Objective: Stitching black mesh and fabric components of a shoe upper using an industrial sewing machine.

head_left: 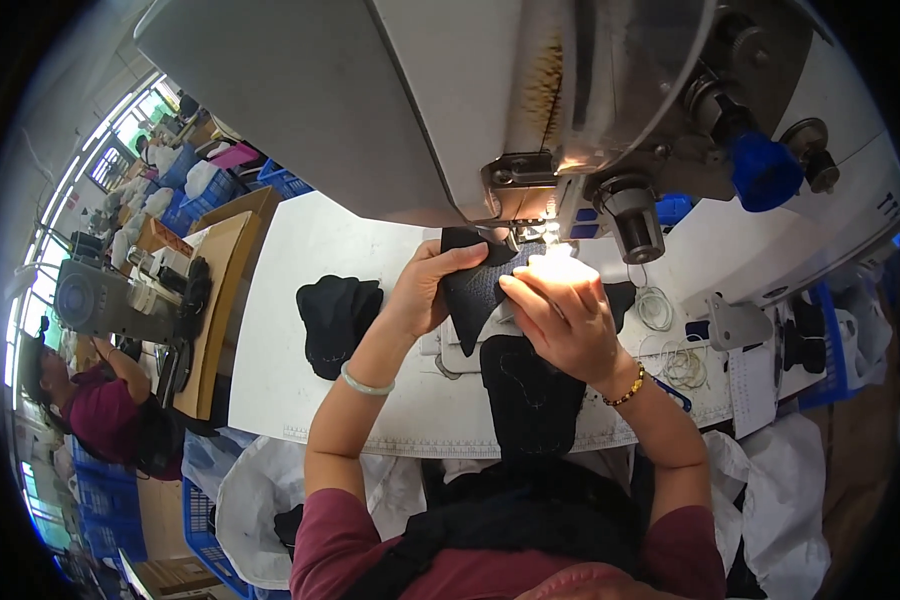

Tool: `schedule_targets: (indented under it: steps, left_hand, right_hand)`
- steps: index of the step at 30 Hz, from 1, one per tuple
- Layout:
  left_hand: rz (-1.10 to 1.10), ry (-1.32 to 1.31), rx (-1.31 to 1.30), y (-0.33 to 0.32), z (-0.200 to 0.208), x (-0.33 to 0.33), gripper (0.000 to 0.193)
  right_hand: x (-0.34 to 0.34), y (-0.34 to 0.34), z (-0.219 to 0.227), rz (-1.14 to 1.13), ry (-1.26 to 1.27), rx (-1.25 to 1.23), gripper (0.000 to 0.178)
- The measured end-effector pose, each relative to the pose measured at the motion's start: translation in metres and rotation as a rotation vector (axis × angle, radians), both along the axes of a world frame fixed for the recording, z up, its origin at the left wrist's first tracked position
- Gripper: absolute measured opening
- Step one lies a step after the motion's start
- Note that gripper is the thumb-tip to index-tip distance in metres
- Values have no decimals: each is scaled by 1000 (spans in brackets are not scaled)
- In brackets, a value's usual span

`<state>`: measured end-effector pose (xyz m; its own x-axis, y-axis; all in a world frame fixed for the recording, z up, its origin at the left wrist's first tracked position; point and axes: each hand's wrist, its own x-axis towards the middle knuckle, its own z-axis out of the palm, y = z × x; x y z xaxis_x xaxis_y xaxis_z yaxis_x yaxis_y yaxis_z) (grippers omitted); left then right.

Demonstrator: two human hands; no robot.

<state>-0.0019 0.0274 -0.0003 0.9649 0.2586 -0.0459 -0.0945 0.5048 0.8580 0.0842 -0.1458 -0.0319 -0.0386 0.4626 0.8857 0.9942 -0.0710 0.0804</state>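
Note:
My left hand (432, 285) grips a black fabric piece (475, 300) with a textured weave, thumb on top, just left of the sewing machine's needle area (545, 235). On the other side, my right hand (568, 315) has its fingers bent and pressed together at the edge of that piece. Strong lamp light washes out its fingertips. Part of the cloth is hidden behind the right hand. Below it, another dark fabric piece (530, 405) hangs over the table's front edge. A small stack of black cut pieces (338, 325) lies to the left on the white table (280, 270).
The sewing machine head (330, 100) fills the space above my hands. Coils of pale cord (682, 365) lie at the right. White bags (770, 490) and a blue crate (205, 535) stand beside the table. A person (105, 410) sits at another machine (100, 297) on the left.

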Motion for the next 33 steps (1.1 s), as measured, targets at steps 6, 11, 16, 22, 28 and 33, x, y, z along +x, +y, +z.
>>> schedule_targets:
  steps: [6,11,16,22,28,33]
  left_hand:
    - [109,0,-28,-6,-11,-1,17]
    - [189,-102,103,-21,-12,-8,16]
    - [160,-85,160,-24,-11,-12,20]
    - [128,37,-56,-19,2,-12,29]
    - [197,-174,312,-34,2,-14,30]
    - [173,42,467,-52,1,-25,28]
  right_hand:
    - [-1,4,0,-43,6,3,32]
    - [0,-1,1,8,36,-3,34]
    - [5,-10,4,96,36,-21,34]
    - [6,-10,5,118,71,-23,30]
    - [20,-16,5,147,133,-13,30]
    - [39,-24,7,316,316,17,26]
